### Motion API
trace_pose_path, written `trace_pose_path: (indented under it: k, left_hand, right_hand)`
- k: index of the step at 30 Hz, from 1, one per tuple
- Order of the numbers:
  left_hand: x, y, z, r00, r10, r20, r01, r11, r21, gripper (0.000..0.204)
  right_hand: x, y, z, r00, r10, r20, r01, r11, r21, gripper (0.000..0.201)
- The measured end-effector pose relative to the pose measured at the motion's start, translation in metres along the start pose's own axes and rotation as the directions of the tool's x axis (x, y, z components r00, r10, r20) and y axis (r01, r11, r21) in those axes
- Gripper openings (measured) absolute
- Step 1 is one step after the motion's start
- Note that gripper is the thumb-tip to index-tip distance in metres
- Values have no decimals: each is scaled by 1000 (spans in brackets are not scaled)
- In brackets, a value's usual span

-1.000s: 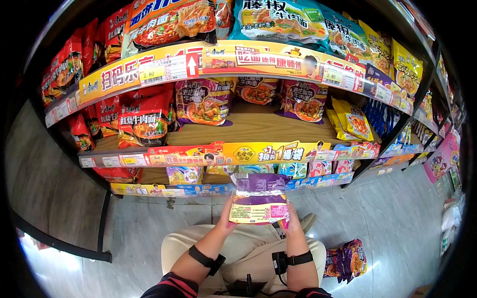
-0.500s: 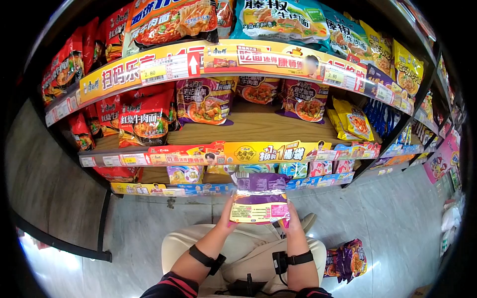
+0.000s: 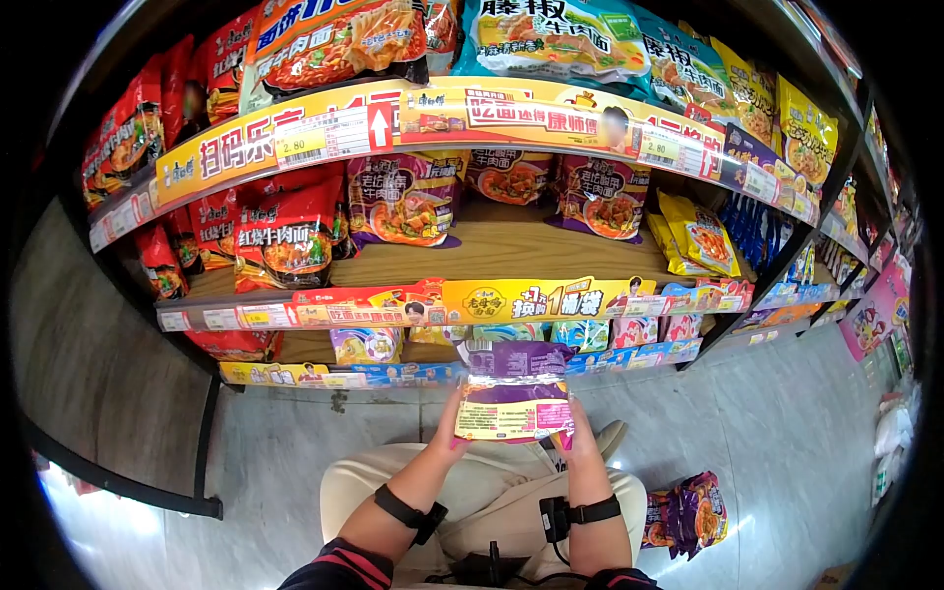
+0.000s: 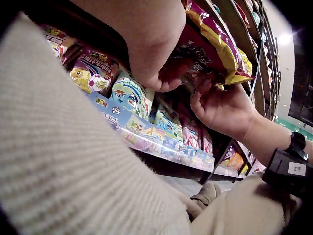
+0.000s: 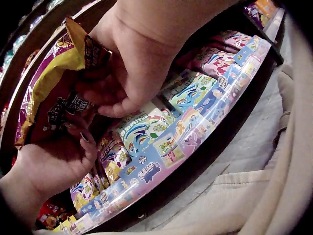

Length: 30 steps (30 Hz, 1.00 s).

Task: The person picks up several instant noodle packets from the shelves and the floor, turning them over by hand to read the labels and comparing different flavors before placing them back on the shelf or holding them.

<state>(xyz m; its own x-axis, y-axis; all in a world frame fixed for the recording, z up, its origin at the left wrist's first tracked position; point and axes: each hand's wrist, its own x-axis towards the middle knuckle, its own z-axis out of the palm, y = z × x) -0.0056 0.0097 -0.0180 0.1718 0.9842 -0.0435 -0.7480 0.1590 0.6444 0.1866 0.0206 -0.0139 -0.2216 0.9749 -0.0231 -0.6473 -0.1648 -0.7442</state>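
In the head view my left hand [image 3: 449, 425] and right hand [image 3: 581, 433] grip a purple and yellow instant noodle packet [image 3: 513, 398] by its two sides. Its printed back faces up towards me, above my lap and just in front of the lowest shelf. Both wrist views show fingers curled beneath the packet [image 4: 210, 44], with the fingertips of the two hands close together. Matching purple noodle packets [image 3: 403, 202] stand on the middle shelf [image 3: 511, 254], with bare wood in front of them.
Several purple noodle packets [image 3: 703, 516] lie on the floor by my right knee. Red noodle packets [image 3: 283, 236] fill the middle shelf's left side; yellow packets [image 3: 700, 236] lie to the right. A price strip [image 3: 541, 302] edges the shelf. Small colourful snack bags [image 5: 146, 129] line the lowest shelf.
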Motion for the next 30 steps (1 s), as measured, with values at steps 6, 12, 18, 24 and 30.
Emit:
trace_pose_path:
  k: [6,12,18,24,30]
  left_hand:
    - [-2,-2,0,993,104,50,-112,974,197,31]
    - [-1,5,10,998,-38,-59,35,998,-43,33]
    - [-8,3,15,980,200,14,-196,941,277,37]
    - [-1,-7,-3,972,203,120,-216,971,105,47]
    - [0,1,3,979,153,133,-145,987,-67,48]
  right_hand:
    - [1,1,-1,1000,10,-5,-9,1000,20,43]
    - [-1,-4,6,999,-13,40,13,1000,11,42]
    - [0,-5,7,998,-7,63,6,1000,18,39]
    - [0,-3,2,999,8,45,-9,1000,16,39]
    - [-1,-6,7,999,10,44,-10,1000,15,41]
